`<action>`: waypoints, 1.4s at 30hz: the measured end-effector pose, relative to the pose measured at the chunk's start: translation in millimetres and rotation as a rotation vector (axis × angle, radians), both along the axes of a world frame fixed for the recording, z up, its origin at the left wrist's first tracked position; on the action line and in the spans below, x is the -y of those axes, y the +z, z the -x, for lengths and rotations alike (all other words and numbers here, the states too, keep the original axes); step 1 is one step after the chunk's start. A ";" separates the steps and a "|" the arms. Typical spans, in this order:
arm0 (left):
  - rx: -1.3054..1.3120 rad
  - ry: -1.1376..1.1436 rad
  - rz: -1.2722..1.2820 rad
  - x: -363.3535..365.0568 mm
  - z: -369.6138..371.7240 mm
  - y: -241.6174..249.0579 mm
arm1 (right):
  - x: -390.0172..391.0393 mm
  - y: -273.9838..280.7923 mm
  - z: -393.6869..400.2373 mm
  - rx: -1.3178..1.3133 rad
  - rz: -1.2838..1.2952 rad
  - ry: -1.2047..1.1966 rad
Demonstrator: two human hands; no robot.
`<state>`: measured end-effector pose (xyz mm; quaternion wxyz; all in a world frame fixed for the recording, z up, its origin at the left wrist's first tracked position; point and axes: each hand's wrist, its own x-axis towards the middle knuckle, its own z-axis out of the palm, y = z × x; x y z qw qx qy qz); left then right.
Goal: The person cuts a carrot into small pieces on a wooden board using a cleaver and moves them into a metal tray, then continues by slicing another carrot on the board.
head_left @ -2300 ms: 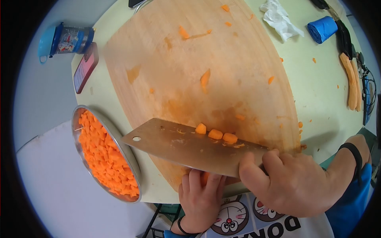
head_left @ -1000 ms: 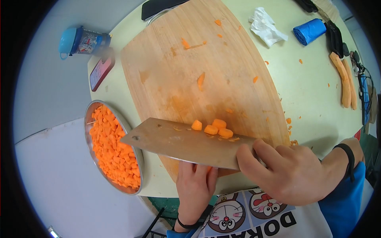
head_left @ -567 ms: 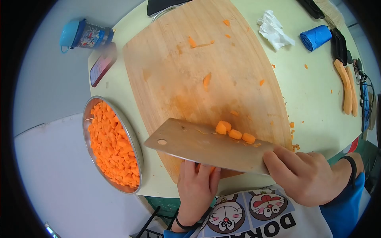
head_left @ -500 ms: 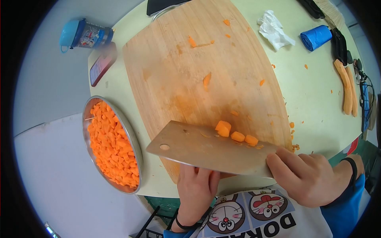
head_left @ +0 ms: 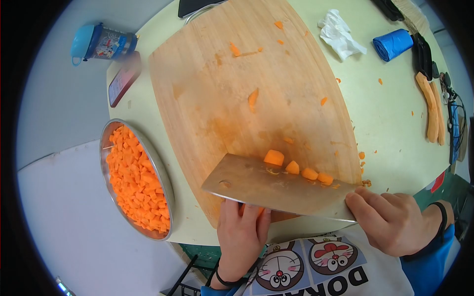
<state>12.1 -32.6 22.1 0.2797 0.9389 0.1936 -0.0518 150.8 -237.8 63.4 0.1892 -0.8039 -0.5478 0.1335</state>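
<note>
A broad-bladed cleaver lies tilted across the near edge of the wooden cutting board, its handle end in my right hand, whose fingers are wrapped round it. Below the blade, my left hand presses on a carrot; only a bit of orange shows between the fingers, and the blade hides the fingertips. Along the blade's far side sit several cut carrot pieces. A metal bowl left of the board is full of diced carrot.
Beside the board's right edge are carrot scraps, a crumpled tissue and a blue roll of bags. Peeled pale sticks lie far right. A phone and a blue-capped bottle are at the upper left.
The cleaver and my right hand have shifted to the right. Another piece now stands apart in the row by the blade, and some orange shows between my left fingers.
</note>
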 end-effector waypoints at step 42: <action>-0.050 -0.034 -0.009 -1.7 -0.5 1.3 | -16.2 24.5 -3.2 -0.200 0.308 -0.020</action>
